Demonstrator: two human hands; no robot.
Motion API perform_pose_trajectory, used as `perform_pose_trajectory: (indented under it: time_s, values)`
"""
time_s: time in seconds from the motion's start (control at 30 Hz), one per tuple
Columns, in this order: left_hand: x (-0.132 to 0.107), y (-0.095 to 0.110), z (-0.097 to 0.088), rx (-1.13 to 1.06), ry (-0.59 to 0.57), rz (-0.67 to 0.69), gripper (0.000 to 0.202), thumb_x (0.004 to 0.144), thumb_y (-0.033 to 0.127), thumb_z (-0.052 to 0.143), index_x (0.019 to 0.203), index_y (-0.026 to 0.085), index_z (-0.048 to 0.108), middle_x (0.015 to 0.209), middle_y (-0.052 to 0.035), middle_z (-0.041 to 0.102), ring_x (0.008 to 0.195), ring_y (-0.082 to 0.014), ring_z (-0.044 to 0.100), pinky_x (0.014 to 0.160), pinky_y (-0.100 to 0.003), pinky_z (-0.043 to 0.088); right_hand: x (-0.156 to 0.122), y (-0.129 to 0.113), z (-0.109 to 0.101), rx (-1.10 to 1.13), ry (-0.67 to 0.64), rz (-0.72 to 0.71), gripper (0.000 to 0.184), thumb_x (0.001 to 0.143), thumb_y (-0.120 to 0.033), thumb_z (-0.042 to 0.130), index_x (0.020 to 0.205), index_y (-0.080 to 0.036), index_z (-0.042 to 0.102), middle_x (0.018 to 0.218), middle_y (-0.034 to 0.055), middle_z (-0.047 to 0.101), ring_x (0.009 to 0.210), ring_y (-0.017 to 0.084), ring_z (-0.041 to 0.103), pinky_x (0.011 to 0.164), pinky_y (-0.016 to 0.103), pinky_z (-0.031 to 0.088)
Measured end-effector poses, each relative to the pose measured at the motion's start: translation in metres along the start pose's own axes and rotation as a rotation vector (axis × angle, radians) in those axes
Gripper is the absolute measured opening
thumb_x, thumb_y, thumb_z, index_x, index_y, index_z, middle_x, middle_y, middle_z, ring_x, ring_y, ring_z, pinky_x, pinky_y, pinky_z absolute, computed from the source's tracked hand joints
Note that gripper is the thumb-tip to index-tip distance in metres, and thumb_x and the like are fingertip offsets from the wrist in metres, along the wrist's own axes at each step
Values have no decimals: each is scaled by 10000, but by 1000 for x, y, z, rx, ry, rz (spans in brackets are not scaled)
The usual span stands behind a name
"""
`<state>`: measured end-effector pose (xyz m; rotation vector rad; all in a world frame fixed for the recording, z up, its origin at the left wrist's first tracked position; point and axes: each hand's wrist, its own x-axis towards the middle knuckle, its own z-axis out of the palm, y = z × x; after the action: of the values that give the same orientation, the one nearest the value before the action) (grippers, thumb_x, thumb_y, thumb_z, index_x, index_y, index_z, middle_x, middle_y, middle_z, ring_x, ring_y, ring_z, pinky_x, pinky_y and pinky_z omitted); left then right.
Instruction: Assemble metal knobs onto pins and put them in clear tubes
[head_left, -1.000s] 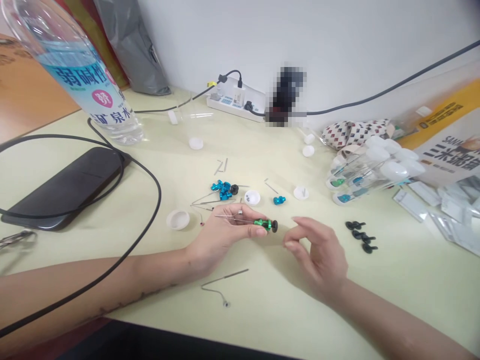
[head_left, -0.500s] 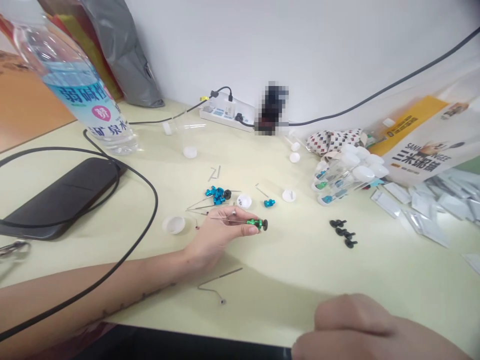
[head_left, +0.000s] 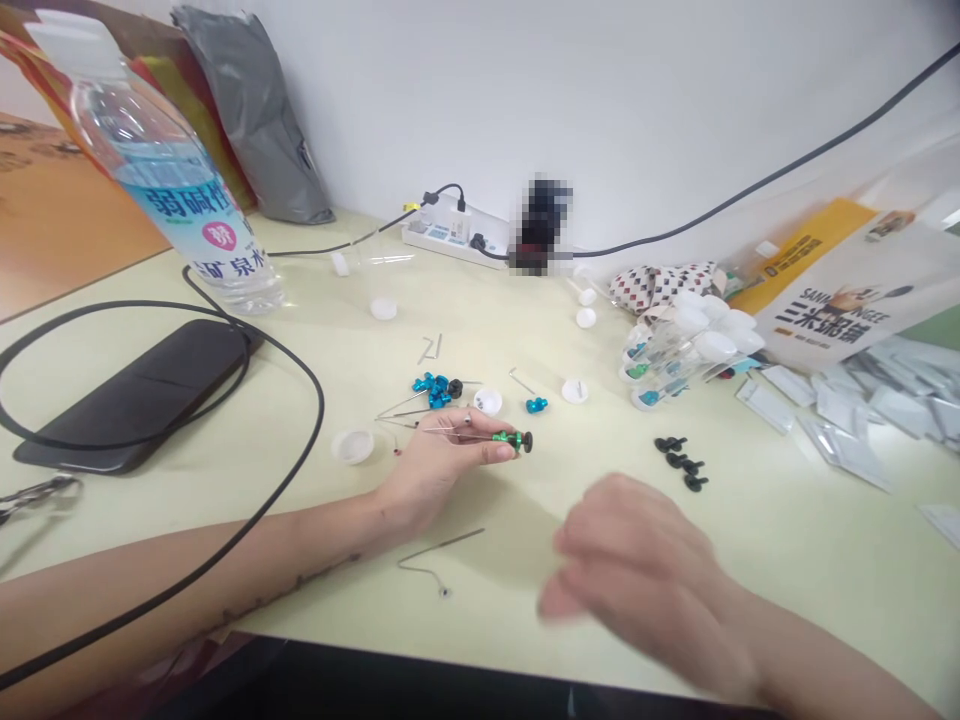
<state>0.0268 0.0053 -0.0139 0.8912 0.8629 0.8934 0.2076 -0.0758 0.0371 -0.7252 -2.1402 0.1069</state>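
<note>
My left hand pinches a thin steel rod with a green metal collar and black knob at its end, between thumb and fingers. My right hand is motion-blurred above the table, to the right of the left hand, and I see nothing in it. Just below my left hand lies a bent wire with a small bead at its tip. Blue metal parts, several thin rods and a small white cup lie just beyond the left fingers. Several black pieces lie beyond my right hand.
A water bottle lies at the far left, beside a dark phone and a looped black cable. Clear vials with white caps and sachets lie right. A power strip stands against the wall.
My right hand has risen from the table's near edge back towards the middle and is blurred with motion. My left hand keeps the same hold on the rod.
</note>
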Motion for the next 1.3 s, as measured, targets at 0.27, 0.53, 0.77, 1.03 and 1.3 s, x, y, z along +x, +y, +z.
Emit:
perform_pose_trajectory:
  time_s: [0.27, 0.53, 0.77, 1.03, 1.3]
  values:
    - [1, 2, 0, 9, -12, 9, 164, 617, 186, 792, 751, 173, 700, 826, -14, 706, 808, -143, 633, 851, -281, 457, -19, 74, 47, 131, 193, 455, 185, 831, -175, 614, 1005, -210, 564, 792, 5, 594, 648, 110, 577, 586, 252, 495]
    - [0, 2, -4, 20, -78, 14, 125, 663, 172, 761, 770, 201, 703, 841, 10, 709, 843, -133, 633, 848, -253, 461, -17, 70, 47, 124, 63, 326, 269, 844, -145, 588, 1095, -227, 540, 929, 44, 593, 775, 135, 609, 705, 295, 537]
    - [0, 3, -3, 57, -128, 0, 116, 667, 160, 754, 767, 180, 698, 867, -18, 726, 874, -151, 636, 854, -261, 462, -16, 68, 46, 117, 79, 276, 179, 842, -112, 578, 997, -197, 603, 836, 50, 655, 769, 150, 624, 672, 295, 535]
    - [-1, 4, -4, 75, -123, -16, 109, 654, 172, 761, 739, 182, 694, 832, -27, 730, 837, -178, 643, 847, -300, 468, -17, 69, 46, 126, 92, 260, 202, 835, -94, 576, 1006, -184, 635, 823, 56, 659, 729, 139, 621, 620, 264, 528]
    - [1, 1, -5, 95, -133, 14, 105, 665, 162, 752, 752, 200, 706, 812, 6, 725, 806, -146, 639, 840, -282, 457, -18, 67, 44, 130, 83, 259, 168, 828, -101, 594, 975, -163, 648, 797, 69, 658, 725, 145, 620, 611, 266, 525]
